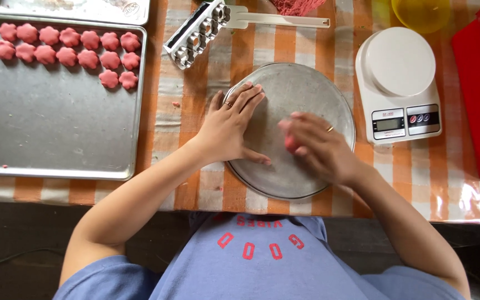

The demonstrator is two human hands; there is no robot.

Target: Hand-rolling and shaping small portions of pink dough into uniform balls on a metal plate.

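Head view: looking straight down on a table under an orange-and-white checked cloth, the person's blue shirt at the bottom edge.
Left hand: the left hand lies flat and spread, fingers together, palm down on the left rim of the round grey metal plate; it grips nothing.
Right hand: the right hand, blurred, sits over the right-centre of the plate with fingers curled around a small pink lump of dough; how tightly it closes I cannot tell.
Dough lump: centre of the frame, just above the plate surface, partly hidden by the fingers.
Plate: centre of the frame, near the table's front edge.
Baking tray: a rectangular silver metal tray at the left, holding rows of pink flower-shaped dough pieces along its upper part.
Mould: a long metal mould with flower-shaped holes, top centre, tilted.
Scale: a white digital kitchen scale, just right of the plate.
Far right: a red plastic container; above it a yellow bowl.
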